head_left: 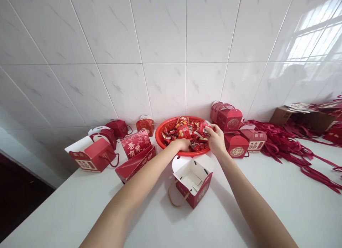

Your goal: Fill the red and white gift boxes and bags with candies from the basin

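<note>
Wrapped sweets [184, 131]: heaped in a red basket [159, 138] near the wall. Your right hand [217, 138]: fingertips pinching one packet [205, 126] at the basket's right side. Your left hand [183, 145]: among the sweets, fingers hidden, grip impossible to tell. Open box [199, 195]: white-lined, upright, just before the basket. Ribbons [283, 141]: piled, right.

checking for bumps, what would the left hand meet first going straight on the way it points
The left hand would probably meet the red wrapped packets in the red basket first; it seems to touch some, though depth is unclear.
</note>
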`<state>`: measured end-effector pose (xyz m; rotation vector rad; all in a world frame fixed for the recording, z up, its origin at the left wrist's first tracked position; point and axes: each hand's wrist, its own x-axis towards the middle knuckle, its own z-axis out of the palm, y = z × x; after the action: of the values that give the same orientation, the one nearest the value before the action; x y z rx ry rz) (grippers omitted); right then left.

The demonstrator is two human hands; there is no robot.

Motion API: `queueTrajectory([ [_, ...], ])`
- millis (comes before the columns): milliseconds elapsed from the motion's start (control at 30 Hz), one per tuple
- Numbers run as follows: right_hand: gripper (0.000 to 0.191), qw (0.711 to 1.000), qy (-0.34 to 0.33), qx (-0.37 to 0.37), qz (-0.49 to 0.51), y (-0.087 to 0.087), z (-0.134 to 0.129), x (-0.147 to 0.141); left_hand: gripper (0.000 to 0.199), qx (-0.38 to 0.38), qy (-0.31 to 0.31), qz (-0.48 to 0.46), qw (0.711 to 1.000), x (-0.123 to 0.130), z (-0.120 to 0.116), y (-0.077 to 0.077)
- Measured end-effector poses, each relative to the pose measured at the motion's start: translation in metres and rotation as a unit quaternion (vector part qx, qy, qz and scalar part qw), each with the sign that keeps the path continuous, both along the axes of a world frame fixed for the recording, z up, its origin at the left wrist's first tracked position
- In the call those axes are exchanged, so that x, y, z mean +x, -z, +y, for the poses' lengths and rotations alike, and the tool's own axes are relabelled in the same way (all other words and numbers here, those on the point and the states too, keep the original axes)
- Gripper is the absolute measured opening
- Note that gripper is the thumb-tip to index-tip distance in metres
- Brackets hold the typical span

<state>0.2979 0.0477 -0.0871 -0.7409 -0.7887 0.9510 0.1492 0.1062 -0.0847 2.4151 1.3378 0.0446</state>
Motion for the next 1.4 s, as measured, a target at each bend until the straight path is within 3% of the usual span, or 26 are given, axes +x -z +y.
queueTrajectory([
  [133, 0.032, 1.0, 0.0, 0.001, 0.0, -0.001, -0.001, 0.0, 0.026, -0.066, -0.004, 0.053, 0.996, 0.0, -0.007, -0.009],
  [233, 0.032, 1.0, -0.005, -0.001, 0.004, 0.0, -0.001, 0.0, 0.028, -0.063, -0.005, 0.03, 0.998, -0.002, -0.012, -0.015],
  [333, 0.031, 1.0, -0.004, 0.003, 0.012, 0.0, 0.0, 0.0, 0.032, -0.016, -0.022, -0.07, 0.997, -0.006, -0.014, -0.016],
  [500, 0.03, 1.0, -0.004, -0.005, 0.021, -0.002, 0.0, 0.0, 0.04, 0.052, -0.087, -0.264, 0.959, -0.01, -0.011, -0.016],
  [900, 0.028, 1.0, 0.0, 0.006, 0.029, -0.004, -0.001, -0.002, 0.035, 0.062, -0.083, -0.373, 0.922, -0.01, -0.006, -0.013],
  [1033, 0.029, 0.998, -0.008, 0.002, 0.054, -0.008, -0.003, 0.0, 0.033, 0.052, -0.075, -0.438, 0.895, -0.011, -0.008, -0.014],
  [1200, 0.032, 0.995, -0.054, -0.019, 0.077, -0.015, -0.008, 0.006, 0.025, -0.021, -0.017, -0.504, 0.863, -0.026, -0.031, -0.025],
  [1333, 0.033, 0.993, -0.118, -0.028, 0.007, -0.03, -0.021, 0.009, 0.023, -0.113, 0.107, -0.396, 0.905, -0.048, -0.06, -0.037],
  [1400, 0.032, 0.985, -0.154, -0.031, -0.065, -0.042, -0.033, 0.009, 0.023, -0.108, 0.141, -0.321, 0.93, -0.059, -0.073, -0.045],
])
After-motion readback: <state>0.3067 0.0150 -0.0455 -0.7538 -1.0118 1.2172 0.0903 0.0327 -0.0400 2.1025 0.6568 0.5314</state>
